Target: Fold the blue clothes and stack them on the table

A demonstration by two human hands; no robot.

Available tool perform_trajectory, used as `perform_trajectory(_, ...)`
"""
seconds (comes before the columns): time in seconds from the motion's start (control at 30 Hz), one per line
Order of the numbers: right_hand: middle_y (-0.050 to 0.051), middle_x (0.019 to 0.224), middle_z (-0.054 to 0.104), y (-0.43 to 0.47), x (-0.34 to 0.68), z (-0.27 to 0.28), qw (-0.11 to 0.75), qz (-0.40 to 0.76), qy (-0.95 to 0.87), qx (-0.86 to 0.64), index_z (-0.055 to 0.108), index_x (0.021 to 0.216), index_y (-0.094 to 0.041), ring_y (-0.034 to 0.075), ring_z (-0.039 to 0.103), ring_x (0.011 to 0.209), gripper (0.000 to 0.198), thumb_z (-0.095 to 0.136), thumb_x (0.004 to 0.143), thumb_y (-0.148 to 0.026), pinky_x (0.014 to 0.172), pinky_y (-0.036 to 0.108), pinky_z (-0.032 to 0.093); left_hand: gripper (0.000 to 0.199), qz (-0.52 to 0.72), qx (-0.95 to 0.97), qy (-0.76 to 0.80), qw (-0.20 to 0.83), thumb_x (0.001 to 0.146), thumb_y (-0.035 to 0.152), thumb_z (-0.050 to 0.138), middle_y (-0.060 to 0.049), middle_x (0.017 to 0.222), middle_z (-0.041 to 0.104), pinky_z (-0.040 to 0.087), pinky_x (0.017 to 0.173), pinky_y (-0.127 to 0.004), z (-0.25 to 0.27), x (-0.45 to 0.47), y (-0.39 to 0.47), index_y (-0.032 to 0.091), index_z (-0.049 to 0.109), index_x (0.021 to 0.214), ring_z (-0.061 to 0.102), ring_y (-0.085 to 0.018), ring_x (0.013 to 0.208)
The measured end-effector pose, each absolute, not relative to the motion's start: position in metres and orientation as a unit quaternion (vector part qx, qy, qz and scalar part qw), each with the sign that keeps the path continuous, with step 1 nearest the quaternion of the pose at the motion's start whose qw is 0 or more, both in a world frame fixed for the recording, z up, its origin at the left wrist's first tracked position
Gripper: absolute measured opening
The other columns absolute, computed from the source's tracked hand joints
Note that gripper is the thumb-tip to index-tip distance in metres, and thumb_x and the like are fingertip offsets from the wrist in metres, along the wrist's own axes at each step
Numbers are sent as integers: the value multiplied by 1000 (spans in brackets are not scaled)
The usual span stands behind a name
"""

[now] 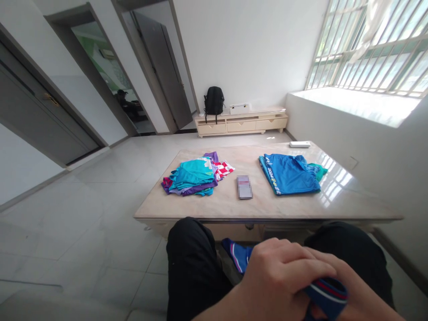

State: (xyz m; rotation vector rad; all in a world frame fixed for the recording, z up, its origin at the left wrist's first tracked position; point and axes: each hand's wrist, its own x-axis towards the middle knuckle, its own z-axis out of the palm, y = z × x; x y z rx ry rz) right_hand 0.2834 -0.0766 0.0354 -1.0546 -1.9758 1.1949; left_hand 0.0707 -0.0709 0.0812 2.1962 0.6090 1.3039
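My left hand (284, 265) is closed, its fingers curled over a blue garment with white and red striped trim (327, 294). Behind it and to the right, my right hand (351, 278) is partly covered by the left; it grips the same garment, though most of its fingers are hidden. One striped band loops out below the fingers. Another part of the garment hangs between my knees, left of the hands. Both hands are held low over my lap, in front of the table's near edge.
A marble-topped table (230, 209) bears a pile of turquoise and purple clothes (192, 174), folded blue clothes (290, 174), a blurred rectangular object (244, 187) and a white case (300, 144). Behind stands a low cabinet (240, 127) with a black backpack (214, 101). A person (125, 102) sits beyond a doorway.
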Motion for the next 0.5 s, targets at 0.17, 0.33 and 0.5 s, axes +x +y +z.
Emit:
perform_trajectory(0.17,7,98,78,-66,273,45,344,420,-707,-453,80,100,-20,28,74,87,28,76,84,-42,78,29,62,47,449,754,351,326,80,3,71,-7,105,74,55,83,-22,74,60,-71,20,74,123,72,-17,91)
perform_trajectory(0.33,6,91,73,-61,278,52,326,435,-718,-435,77,93,-21,23,72,81,23,65,93,-41,74,25,60,64,324,641,454,528,60,25,97,1,95,74,52,77,-24,63,48,-72,29,74,120,70,-19,86)
perform_trajectory(0.5,9,110,69,-54,281,44,407,382,-712,-425,81,95,-25,23,74,96,19,68,91,-38,83,22,60,50,213,616,436,621,60,37,94,1,95,74,52,82,-26,20,28,-73,24,78,106,67,-23,91)
